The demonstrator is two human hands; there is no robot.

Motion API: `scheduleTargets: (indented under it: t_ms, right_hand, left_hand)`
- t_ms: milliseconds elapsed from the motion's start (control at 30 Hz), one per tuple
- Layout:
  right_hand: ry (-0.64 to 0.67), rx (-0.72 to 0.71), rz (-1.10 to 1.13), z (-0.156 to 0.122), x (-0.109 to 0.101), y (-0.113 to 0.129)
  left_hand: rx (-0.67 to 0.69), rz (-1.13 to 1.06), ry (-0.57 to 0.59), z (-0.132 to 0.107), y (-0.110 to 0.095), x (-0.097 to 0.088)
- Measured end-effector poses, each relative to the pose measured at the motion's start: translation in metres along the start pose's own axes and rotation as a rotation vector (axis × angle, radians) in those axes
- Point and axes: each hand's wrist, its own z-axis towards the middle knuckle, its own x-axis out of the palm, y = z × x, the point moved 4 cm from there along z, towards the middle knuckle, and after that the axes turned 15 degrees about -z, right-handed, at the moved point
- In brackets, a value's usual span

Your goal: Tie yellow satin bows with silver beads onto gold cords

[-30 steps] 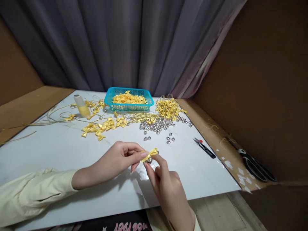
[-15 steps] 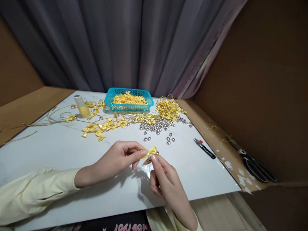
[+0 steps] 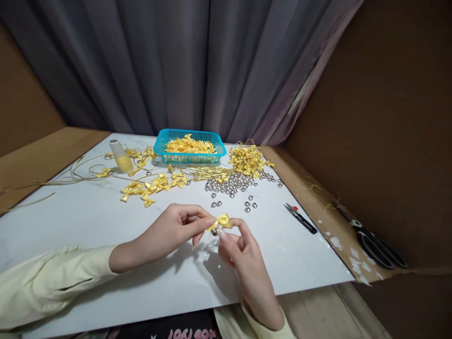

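My left hand (image 3: 176, 229) pinches one wing of a small yellow ribbon bow (image 3: 221, 221) just above the white board (image 3: 88, 226). My right hand (image 3: 237, 249) meets it from below, its fingertips pinched at the bow's middle, where a small silver bell (image 3: 215, 231) hangs partly hidden. Both hands are closed, held near the front centre of the board.
A blue basket (image 3: 160, 141) of yellow bows stands at the back. Near it lie loose bows (image 3: 151, 184), a heap of bows with gold loops (image 3: 247, 159), silver bells (image 3: 229, 184), a yellow thread spool (image 3: 120, 155), small snips (image 3: 301, 218) and black scissors (image 3: 374, 242) at right.
My right hand has shifted up and turned, its fingers now pinched closer under the bow. The left hand and bow have barely moved.
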Motion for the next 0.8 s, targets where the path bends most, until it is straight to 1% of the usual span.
scheduleTargets:
  t_ms: [67, 133, 167, 200, 233, 300, 400, 467, 500, 533, 600, 700, 767, 800]
  right_hand:
    - [-0.190, -0.154, -0.205, -0.005, -0.003, 0.001]
    - [-0.415, -0.398, -0.476, -0.012, -0.005, 0.006]
    - [-0.501, -0.526, -0.606, -0.015, -0.004, 0.009]
    - [-0.557, -0.640, -0.719, -0.017, -0.002, 0.011]
    - [-0.585, -0.730, -0.810, -0.018, 0.001, 0.013]
    - [-0.584, -0.841, -0.923, -0.017, 0.005, 0.015]
    - [-0.560, -0.894, -0.968, -0.015, 0.006, 0.019]
    - [-0.531, -0.864, -0.926, -0.015, 0.004, 0.022]
    - [-0.510, -0.812, -0.877, -0.015, 0.003, 0.022]
    - [-0.480, -0.731, -0.806, -0.014, 0.001, 0.022]
    - [-0.396, -0.494, -0.609, -0.010, -0.003, 0.018]
    - [-0.183, -0.152, -0.243, -0.004, -0.002, 0.010]
    - [-0.021, -0.003, -0.020, -0.001, 0.003, 0.005]
    - [0.040, 0.044, 0.057, 0.000, 0.005, 0.004]
  left_hand:
    - [-0.018, -0.021, -0.009, 0.000, 0.001, -0.001]
    - [-0.045, -0.050, -0.013, 0.001, 0.002, -0.001]
    - [-0.056, -0.065, -0.012, 0.000, 0.003, -0.001]
    - [-0.065, -0.075, -0.006, 0.000, 0.004, -0.001]
    - [-0.072, -0.082, 0.004, 0.000, 0.004, -0.001]
    - [-0.076, -0.079, 0.022, -0.001, 0.005, 0.000]
    - [-0.075, -0.058, 0.026, -0.002, 0.005, -0.001]
    - [-0.067, -0.045, 0.018, -0.001, 0.005, -0.001]
    - [-0.061, -0.039, 0.015, 0.000, 0.004, -0.001]
    - [-0.055, -0.030, 0.011, 0.000, 0.004, -0.001]
    - [-0.039, -0.007, 0.003, 0.001, 0.003, 0.000]
    - [-0.009, 0.025, -0.007, 0.000, 0.002, 0.001]
    - [0.008, 0.029, -0.007, 0.000, 0.001, 0.002]
    - [0.013, 0.028, -0.006, -0.001, 0.001, 0.002]
